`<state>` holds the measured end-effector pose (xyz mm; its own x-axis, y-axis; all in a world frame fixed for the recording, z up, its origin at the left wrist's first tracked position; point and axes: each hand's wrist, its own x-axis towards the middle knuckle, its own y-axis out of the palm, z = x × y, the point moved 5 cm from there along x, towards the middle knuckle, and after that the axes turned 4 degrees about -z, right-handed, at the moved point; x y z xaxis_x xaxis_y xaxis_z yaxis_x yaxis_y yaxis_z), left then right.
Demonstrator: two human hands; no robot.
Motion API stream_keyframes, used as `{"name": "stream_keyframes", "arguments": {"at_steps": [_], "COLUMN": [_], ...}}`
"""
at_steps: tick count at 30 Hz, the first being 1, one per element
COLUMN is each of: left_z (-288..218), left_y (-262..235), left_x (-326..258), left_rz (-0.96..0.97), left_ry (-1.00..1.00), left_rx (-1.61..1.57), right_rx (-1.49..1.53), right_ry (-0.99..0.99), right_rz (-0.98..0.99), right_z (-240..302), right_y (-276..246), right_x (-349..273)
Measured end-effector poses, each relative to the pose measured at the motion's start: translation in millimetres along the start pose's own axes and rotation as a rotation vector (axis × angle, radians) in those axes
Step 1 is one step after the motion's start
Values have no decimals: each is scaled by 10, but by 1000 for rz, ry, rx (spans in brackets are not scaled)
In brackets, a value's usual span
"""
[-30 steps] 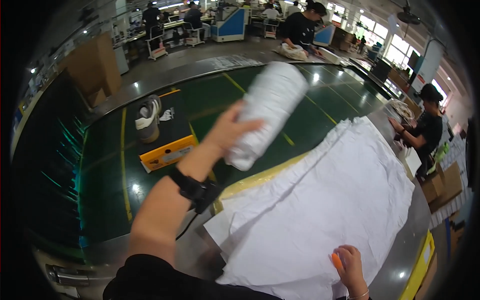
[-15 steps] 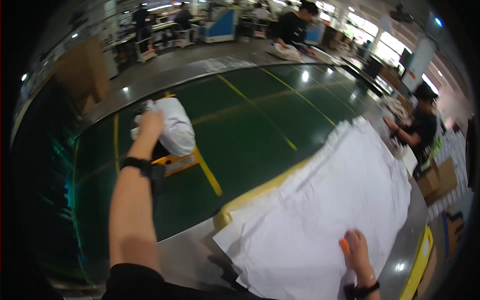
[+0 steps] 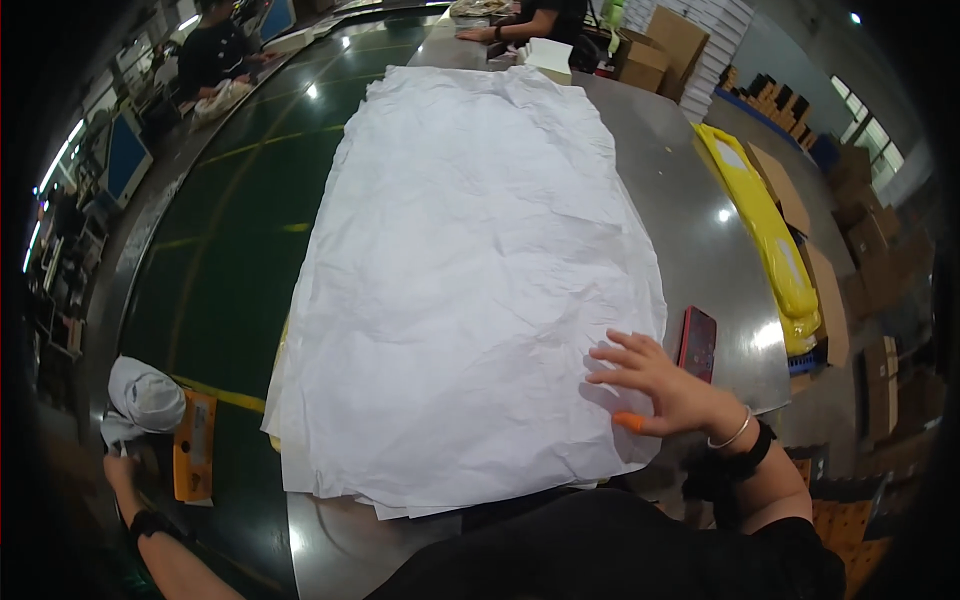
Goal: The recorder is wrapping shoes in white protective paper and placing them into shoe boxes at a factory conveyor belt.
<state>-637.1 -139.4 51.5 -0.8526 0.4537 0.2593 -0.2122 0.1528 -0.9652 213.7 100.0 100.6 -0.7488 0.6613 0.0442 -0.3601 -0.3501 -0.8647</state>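
Observation:
A large stack of crumpled white paper sheets (image 3: 470, 260) covers the metal table (image 3: 690, 200) in front of me. My right hand (image 3: 665, 385) lies flat on the stack's near right corner with fingers spread and an orange cover on the thumb. My left hand (image 3: 118, 470) reaches far down to the lower left. It touches the lower end of a white rolled bundle (image 3: 145, 395) that rests by an orange box (image 3: 195, 445) on the green floor. Whether those fingers still grip the bundle is too small and dark to tell.
A red phone (image 3: 697, 342) lies on the table just right of my right hand. A long yellow object (image 3: 770, 240) and cardboard boxes (image 3: 830, 290) sit to the right. Other people (image 3: 215, 50) work at the far end and far left.
My left arm swung the white bundle from high above the table down to the floor by the orange box. The view turned toward the table. My right hand stayed on the paper.

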Motion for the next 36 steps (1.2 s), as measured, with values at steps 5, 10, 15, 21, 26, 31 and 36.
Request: {"name": "stream_keyframes", "arguments": {"at_steps": [5,10,15,21,26,31,36], "left_z": [579,-552,-2746,-5035,-5643,-5502,-5000], "left_y": [-320,-1764,-2459,-2213,-1357,-1734,-2944], "left_x": [-11,-865,-2010,-3037,-3407,-3383,-3625], "left_rz": [326,-97,32,16,125,-68,-133], "left_ry": [-367,107,679,1423,1561,1463,1106], "left_rx": [-1228,-806,-960,-820,-594,-737,-1019], "right_rx": [-103,-120,-189,-264,-282,-204,-8], "right_ry": [-99,-186,-244,-248,-352,-353,-303], "right_rz": [-11,-138,-207,-290,-304,-255,-338], "right_z": [-128,20,140,187,340,407,-6], "right_y": [399,265,217,124,20,-459,-1186], "right_x": [-25,165,86,-9,47,689,2219]}}
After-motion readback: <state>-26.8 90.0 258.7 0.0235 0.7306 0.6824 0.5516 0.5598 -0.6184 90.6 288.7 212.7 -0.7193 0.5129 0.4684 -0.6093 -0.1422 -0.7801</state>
